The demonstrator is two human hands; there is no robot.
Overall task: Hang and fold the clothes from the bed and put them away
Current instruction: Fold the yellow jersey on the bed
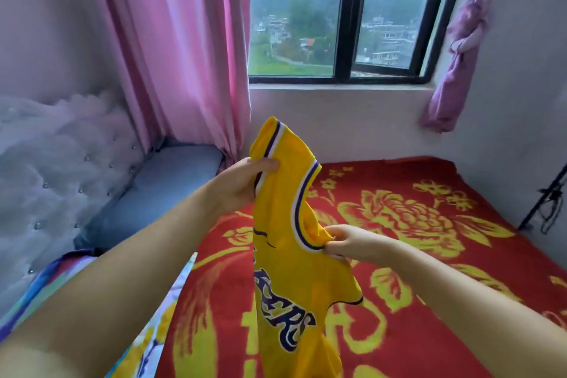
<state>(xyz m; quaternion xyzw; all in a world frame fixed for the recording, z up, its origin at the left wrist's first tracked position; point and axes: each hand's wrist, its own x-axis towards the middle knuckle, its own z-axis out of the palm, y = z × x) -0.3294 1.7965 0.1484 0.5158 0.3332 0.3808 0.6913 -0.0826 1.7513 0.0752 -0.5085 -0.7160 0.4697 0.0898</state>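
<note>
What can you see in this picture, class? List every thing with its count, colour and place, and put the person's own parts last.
Jersey: one, yellow with purple and white trim, held up over the bed.
Blanket: one, red with yellow flowers, spread on the bed.
Sheet: one, patterned blue and yellow, at the blanket's left edge.
Headboard: one, pale padded, far left.
Curtains: two, pink, one hanging left of the window, one knotted at the right.
Window: one, black frame, back wall.
Left hand: grips the jersey's upper strap.
Right hand: pinches the lower armhole trim.
</note>
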